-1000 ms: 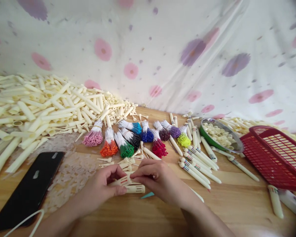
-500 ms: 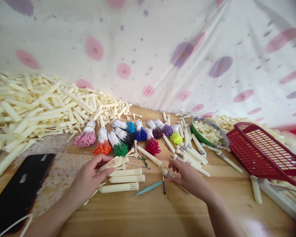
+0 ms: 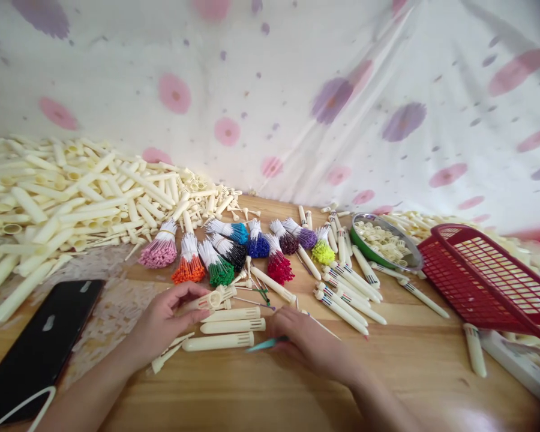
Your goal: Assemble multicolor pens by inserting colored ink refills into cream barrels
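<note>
My left hand (image 3: 171,318) is closed around a cream pen barrel (image 3: 212,299), its slotted open end turned towards the right. Below it, several more cream barrels (image 3: 233,326) lie side by side on the table. My right hand (image 3: 303,339) has its fingers pinched on turquoise tweezers (image 3: 263,345); the palm hides their right end. Loose thin refills (image 3: 261,294) lie between the hands, just past the barrels. To the right of my right hand are multicolour pens (image 3: 342,309) fitted with coloured sliders.
Behind the hands stand bundles of coloured refills, among them orange (image 3: 188,267) and red (image 3: 279,264). A heap of cream pen parts (image 3: 72,198) fills the left, near a black phone (image 3: 45,342). At right are a green-sided bowl (image 3: 369,249) and a red basket (image 3: 486,276).
My right hand has moved left from the pens and closed on the tweezers. The pen it touched now lies among the others. My left hand keeps the barrel, its open end turned more towards me.
</note>
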The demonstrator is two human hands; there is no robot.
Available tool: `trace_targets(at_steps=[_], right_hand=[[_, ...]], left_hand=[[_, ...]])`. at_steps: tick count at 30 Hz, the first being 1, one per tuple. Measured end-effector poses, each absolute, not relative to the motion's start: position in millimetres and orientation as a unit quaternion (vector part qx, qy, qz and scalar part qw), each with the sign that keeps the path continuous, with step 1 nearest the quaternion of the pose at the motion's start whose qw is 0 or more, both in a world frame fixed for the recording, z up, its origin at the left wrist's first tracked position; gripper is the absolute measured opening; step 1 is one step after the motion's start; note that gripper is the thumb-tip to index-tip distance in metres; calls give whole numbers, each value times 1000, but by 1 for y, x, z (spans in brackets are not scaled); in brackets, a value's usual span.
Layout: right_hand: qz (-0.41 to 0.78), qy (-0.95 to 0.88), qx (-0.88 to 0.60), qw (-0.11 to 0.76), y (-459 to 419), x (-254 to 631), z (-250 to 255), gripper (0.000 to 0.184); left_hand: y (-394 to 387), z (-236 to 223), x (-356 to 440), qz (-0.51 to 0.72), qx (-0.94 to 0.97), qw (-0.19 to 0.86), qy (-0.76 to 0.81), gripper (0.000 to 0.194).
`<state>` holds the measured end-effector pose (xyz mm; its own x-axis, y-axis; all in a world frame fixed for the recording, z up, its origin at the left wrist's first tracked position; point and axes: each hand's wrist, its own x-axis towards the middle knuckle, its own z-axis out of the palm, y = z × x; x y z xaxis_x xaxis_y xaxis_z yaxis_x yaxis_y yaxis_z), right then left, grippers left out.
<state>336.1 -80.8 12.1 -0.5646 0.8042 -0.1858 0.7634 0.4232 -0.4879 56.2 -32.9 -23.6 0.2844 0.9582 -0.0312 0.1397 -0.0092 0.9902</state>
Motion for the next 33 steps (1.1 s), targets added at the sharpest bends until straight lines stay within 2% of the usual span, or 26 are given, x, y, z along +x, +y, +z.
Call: trace_targets(at_steps=[3,6,10,13,16,33], right_hand=[[306,-817,-478,101,-77,339,34,2],[334,-798,-458,204,-73,325,52,20],[215,-824,-442,283,-66,290,54,12],[127,-853,-415,291,-65,271,43,17],[92,-860,-410,290,-67,265,34,20],[36,-866,-428,256,-70,267,33,22]], left_hand=[[-32,-24,53,403,603,545,421,18],[-33,-25,53,458,612,518,384,17],[-35,-27,57,512,595,503,361,18],[-36,-30,60,521,591,502,356,20],[-36,-33,60,516,588,508,360,20],[-39,-29,64,496,590,493,404,18]])
